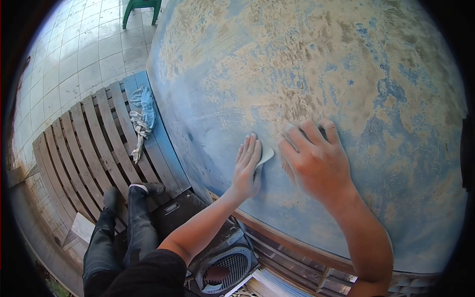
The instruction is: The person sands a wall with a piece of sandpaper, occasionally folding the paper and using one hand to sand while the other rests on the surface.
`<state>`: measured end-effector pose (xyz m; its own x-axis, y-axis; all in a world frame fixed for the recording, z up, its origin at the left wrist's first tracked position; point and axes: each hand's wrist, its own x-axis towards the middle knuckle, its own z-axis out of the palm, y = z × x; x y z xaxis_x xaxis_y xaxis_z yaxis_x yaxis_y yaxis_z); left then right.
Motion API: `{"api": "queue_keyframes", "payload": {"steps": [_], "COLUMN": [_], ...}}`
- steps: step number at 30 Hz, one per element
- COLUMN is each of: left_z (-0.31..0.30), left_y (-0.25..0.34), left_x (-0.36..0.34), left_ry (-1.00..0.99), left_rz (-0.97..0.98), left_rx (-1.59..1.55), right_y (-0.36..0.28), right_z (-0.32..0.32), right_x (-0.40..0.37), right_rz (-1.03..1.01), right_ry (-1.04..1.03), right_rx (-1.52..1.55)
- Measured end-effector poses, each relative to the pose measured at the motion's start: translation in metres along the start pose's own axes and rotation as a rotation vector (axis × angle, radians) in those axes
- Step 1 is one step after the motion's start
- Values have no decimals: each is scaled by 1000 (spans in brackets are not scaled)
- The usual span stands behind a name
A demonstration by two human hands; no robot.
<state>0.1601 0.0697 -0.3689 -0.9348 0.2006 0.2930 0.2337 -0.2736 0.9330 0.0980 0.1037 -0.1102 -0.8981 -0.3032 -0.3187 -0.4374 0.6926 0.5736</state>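
Observation:
A wall [307,74] with worn, patchy blue and tan paint fills most of the view. My left hand [246,171] lies against its blue part, fingers straight and together over a pale sheet of sandpaper [267,154]. Only the sheet's right edge shows; the rest is under the hand. To the right, my right hand [316,161] rests on the wall with its fingers bent and apart, the fingertips touching the paint. I see nothing in it, though its palm side is hidden. Pale dust covers both hands.
My feet stand on a slatted wooden platform [94,133] with a blue edge board. Crumpled cloths [142,114] lie on it. Below my arms are a black speaker box [225,267] and a wooden louvred frame [292,250]. A green plastic chair [141,6] stands on the tiled floor [74,59].

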Motion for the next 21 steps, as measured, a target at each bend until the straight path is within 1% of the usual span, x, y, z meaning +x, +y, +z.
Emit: {"api": "queue_keyframes", "payload": {"steps": [1,2,3,5,6,7,9,10,12,14,16,18,19,21], "left_z": [-2,-1,-1,-4,1,4,9,10,14,10,4,0,-3,-9], "left_y": [-19,-38,-47,-58,-52,-40,-12,-2,11,-7,-25,-36,-46,-63], "left_x": [1,5,12,20,22,24,16,9,-2,1,20,39,40,46], "left_ry": [27,103,107,246,264,259,159,157,29,37,60,272,265,297], "left_rz": [1,-91,-93,-446,-477,-470,-218,-218,61,59,66,-310,-312,-539], "left_rx": [60,68,69,-13,-53,-48,-17,-17,-78,-65,-51,-103,-103,12], "right_y": [-1,0,0,0,1,1,1,0,0,-2,-2,-2,-3,0], "right_z": [-1,-2,-2,-2,-1,-1,-1,-1,1,0,0,1,0,-1], "right_x": [0,0,1,0,0,1,0,0,-1,0,3,1,0,2], "right_rz": [-5,-7,-8,-8,-5,3,-8,-6,-14,-10,-14,-9,-4,3], "right_ry": [-6,-13,-17,-21,-22,-16,-20,-20,-6,-20,-22,-25,-29,-29], "right_rx": [4,1,-2,5,6,9,-3,-2,-24,-6,2,-6,-3,19]}}
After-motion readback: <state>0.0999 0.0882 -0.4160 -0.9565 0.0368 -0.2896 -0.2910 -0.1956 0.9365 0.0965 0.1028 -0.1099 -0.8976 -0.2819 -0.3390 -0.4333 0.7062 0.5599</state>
